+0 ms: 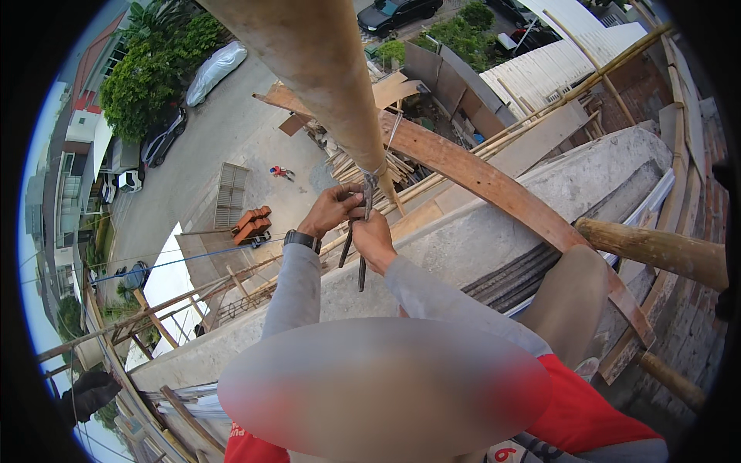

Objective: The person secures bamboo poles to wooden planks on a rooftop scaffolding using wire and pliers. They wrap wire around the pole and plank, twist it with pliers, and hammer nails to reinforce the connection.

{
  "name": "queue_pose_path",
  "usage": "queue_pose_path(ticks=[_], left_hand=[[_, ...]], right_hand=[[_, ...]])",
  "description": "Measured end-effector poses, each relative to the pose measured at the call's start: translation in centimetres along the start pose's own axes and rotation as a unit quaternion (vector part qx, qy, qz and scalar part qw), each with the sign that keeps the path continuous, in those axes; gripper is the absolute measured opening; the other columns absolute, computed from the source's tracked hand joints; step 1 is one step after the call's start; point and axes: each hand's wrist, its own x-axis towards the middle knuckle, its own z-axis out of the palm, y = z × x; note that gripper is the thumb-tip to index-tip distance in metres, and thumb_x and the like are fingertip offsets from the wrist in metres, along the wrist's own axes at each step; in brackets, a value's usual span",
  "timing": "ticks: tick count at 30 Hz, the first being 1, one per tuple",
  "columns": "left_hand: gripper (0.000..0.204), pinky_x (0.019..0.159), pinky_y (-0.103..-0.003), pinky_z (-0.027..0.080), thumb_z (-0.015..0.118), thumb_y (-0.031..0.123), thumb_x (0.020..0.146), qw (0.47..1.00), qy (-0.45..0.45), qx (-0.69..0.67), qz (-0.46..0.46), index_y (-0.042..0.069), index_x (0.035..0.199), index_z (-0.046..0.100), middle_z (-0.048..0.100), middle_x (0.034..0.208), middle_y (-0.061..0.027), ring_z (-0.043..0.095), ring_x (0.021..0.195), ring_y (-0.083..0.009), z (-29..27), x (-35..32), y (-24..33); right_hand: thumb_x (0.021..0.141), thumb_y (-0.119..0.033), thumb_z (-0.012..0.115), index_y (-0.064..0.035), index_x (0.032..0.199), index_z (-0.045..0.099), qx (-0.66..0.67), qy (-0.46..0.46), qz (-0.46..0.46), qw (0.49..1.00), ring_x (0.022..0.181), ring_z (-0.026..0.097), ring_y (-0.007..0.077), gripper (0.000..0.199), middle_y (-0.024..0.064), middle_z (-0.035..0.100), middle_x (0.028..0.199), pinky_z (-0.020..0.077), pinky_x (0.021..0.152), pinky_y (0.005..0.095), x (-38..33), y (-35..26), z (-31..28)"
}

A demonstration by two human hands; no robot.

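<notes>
Two hands up at wire tie (376, 174) on thick wooden pole (324, 77), high above street. Left hand (333, 208), fingers curled, grip closed on upper part of pincers (363, 224) just under wire. Right hand (374, 241) below, grip clamped round dark handles, which hang down past wrist. Pincer head touching twisted wire where pole meets curved wooden plank (494, 185). Black watch (302, 240) on left wrist, grey sleeves on both arms. Concrete beam (463, 239) beneath hands; bamboo poles (602, 73) beyond; parked cars (162, 139) far below
</notes>
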Motion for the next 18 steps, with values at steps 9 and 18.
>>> queue_pose_path(ticks=[9,18], left_hand=[[0.036,0.086,-0.031,0.053,0.060,0.026,0.102,0.999,-0.004,0.035,-0.003,0.001,0.128,0.062,0.067,0.116,-0.0048,0.062,0.102,-0.0136,-0.8,-0.6,-1.1],[0.037,0.093,-0.044,0.051,0.064,0.027,0.094,0.937,-0.142,-0.279,-0.154,0.005,0.123,0.059,0.068,0.116,-0.0125,0.067,0.102,-0.0247,3.9,-10.5,-4.3]], right_hand=[[0.095,-0.009,0.050,0.0012,0.112,0.039,0.158,0.035,0.129,0.978,0.068,0.061,0.0172,0.022,0.0106,0.060,0.085,0.0546,0.058,0.0325,-0.4,-3.5,0.0],[0.086,-0.021,0.069,-0.0093,0.086,0.052,0.300,-0.131,0.236,0.915,0.051,0.054,0.0143,0.021,0.0008,0.051,0.061,0.0500,0.048,0.0349,-0.5,-5.2,-2.6]])
